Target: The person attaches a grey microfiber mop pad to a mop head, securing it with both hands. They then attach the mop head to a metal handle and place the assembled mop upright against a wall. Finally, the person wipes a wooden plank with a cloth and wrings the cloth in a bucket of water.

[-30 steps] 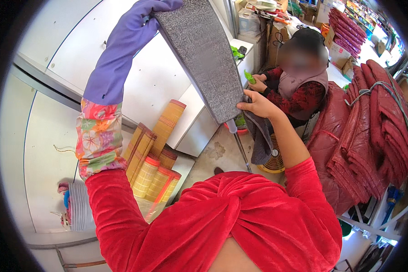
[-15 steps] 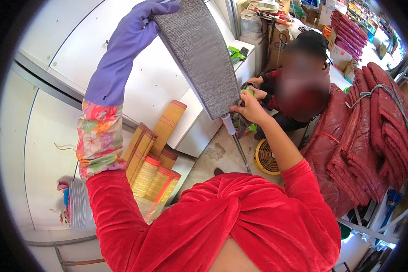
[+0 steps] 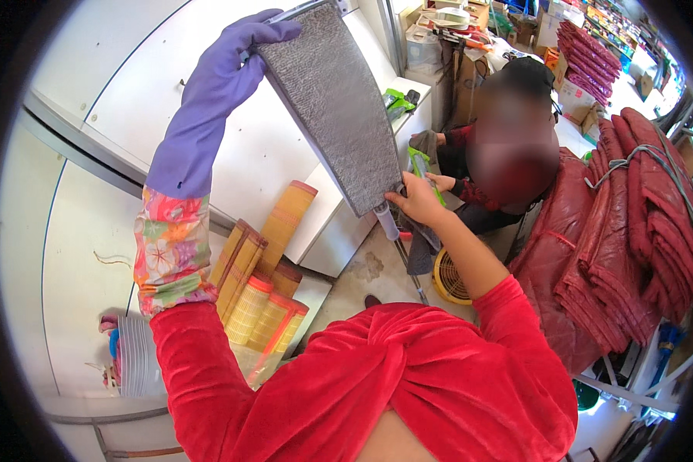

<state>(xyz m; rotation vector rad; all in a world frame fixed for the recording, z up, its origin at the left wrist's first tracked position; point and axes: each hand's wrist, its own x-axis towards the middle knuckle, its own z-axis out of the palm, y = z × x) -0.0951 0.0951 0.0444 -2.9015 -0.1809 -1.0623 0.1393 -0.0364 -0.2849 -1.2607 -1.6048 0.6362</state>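
Observation:
A flat mop with a wide grey fabric pad [image 3: 335,108] is raised in front of me, pad side facing me and tilted. My left hand [image 3: 242,65], in a purple rubber glove with a flowered cuff, grips its upper end. Bare, my right hand [image 3: 420,202] is closed at the pad's lower right corner, thumb on the edge. Below those fingers hangs a dark grey cloth [image 3: 421,252]; whether they hold it too I cannot tell. The mop's pale joint [image 3: 387,222] leads down to a metal pole, partly behind the cloth.
A co-worker [image 3: 516,146] at the right holds a green packet [image 3: 421,163] and a grey cloth. Folded red quilted covers [image 3: 585,254] are piled nearby. Rolled bamboo mats [image 3: 285,223] stand left of centre by white panels [image 3: 262,131]. A yellow round grille [image 3: 450,277] is on the floor.
The mop pad has shifted slightly left and its lower end has dropped. A dark cloth now hangs lower beneath my right hand. The co-worker's hands have moved apart, showing the green packet.

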